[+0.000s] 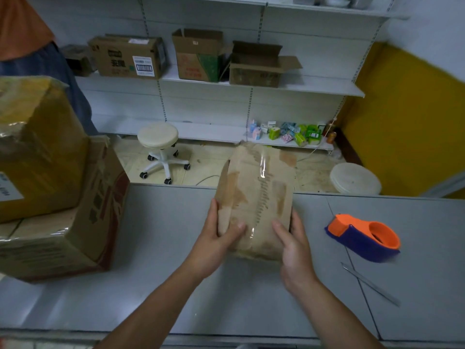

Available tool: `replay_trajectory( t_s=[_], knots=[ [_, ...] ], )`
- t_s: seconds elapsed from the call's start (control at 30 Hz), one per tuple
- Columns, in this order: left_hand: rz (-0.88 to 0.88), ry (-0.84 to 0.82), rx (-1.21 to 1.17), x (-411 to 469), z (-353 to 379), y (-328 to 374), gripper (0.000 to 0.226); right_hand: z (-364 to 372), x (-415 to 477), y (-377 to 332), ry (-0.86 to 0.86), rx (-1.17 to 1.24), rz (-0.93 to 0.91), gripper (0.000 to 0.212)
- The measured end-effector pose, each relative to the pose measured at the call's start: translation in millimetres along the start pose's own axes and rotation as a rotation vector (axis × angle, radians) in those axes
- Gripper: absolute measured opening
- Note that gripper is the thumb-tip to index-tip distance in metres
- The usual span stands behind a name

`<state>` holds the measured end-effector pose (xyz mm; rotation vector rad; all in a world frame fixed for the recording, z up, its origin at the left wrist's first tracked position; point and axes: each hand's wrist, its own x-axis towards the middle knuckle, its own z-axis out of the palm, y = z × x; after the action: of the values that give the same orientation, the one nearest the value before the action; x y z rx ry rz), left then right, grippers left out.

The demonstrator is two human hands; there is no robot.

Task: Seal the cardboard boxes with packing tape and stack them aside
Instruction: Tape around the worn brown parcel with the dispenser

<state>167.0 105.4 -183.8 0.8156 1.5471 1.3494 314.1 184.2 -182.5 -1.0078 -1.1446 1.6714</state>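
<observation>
Grey table (163, 273) bears stacked boxes (63, 222), dispenser (362, 238); left hand (214, 243), right hand (294, 250) clasp box (256, 192).

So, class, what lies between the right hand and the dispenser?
Only bare table, crossed by a seam, between the right hand and the dispenser, in the head view.

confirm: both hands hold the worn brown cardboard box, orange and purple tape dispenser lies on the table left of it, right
No: the head view shows the orange and purple tape dispenser on the grey table right of the worn brown cardboard box. Left hand and right hand hold it.
</observation>
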Motion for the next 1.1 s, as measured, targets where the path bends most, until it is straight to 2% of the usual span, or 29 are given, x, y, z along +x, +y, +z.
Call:
replay_trajectory(
  t_s=[0.07, 0.17, 0.27, 0.37, 0.47, 0.57, 0.63, 0.67, 0.7, 0.77, 0.8, 0.83, 0.97, 1.03, 1.1],
  knots=[
    [0.134, 0.032, 0.084, 3, -7, 9, 0.079, -2, 2, -4, -0.023, 0.060, 0.051, 0.040],
    [0.263, 0.030, 0.383, 4, -18, 11, 0.095, -8, 5, 0, -0.036, 0.109, 0.197, 0.033],
    [0.454, -0.019, 0.615, -1, -17, 2, 0.085, -10, 7, 5, 0.012, 0.143, 0.306, 0.028],
    [0.535, -0.039, 0.717, -1, -16, -1, 0.078, -15, 13, 5, 0.070, 0.100, 0.298, 0.028],
    [0.504, -0.079, 0.712, 4, -28, 4, 0.074, -35, 28, -6, 0.141, -0.049, 0.106, 0.039],
    [0.393, -0.171, 0.613, 16, -48, 16, 0.068, -50, 41, -25, 0.130, -0.173, -0.032, 0.070],
    [0.313, -0.209, 0.569, 27, -57, 26, 0.070, -50, 45, -34, 0.055, -0.288, -0.049, 0.059],
    [0.297, -0.162, 0.586, 32, -59, 29, 0.073, -49, 45, -34, 0.021, -0.350, -0.035, 0.048],
    [0.285, -0.046, 0.626, 36, -58, 31, 0.077, -49, 45, -33, 0.018, -0.407, -0.023, 0.038],
    [0.224, 0.288, 0.666, 39, -53, 31, 0.085, -48, 41, -26, 0.074, -0.479, -0.015, 0.022],
    [0.196, 0.389, 0.630, 37, -49, 29, 0.090, -48, 39, -22, 0.103, -0.517, -0.005, 0.018],
    [0.174, 0.405, 0.580, 34, -45, 24, 0.092, -48, 37, -18, 0.124, -0.568, 0.005, 0.019],
    [0.121, 0.292, 0.499, 25, -30, 5, 0.089, -39, 25, -15, 0.161, -0.775, 0.020, 0.029],
    [0.113, 0.276, 0.484, 34, -34, 9, 0.080, -39, 20, -21, 0.108, -0.913, 0.061, 0.036],
    [0.082, 0.148, 0.428, 48, -45, 20, 0.073, -46, 17, -27, 0.012, -0.955, 0.124, 0.046]
  ],
)
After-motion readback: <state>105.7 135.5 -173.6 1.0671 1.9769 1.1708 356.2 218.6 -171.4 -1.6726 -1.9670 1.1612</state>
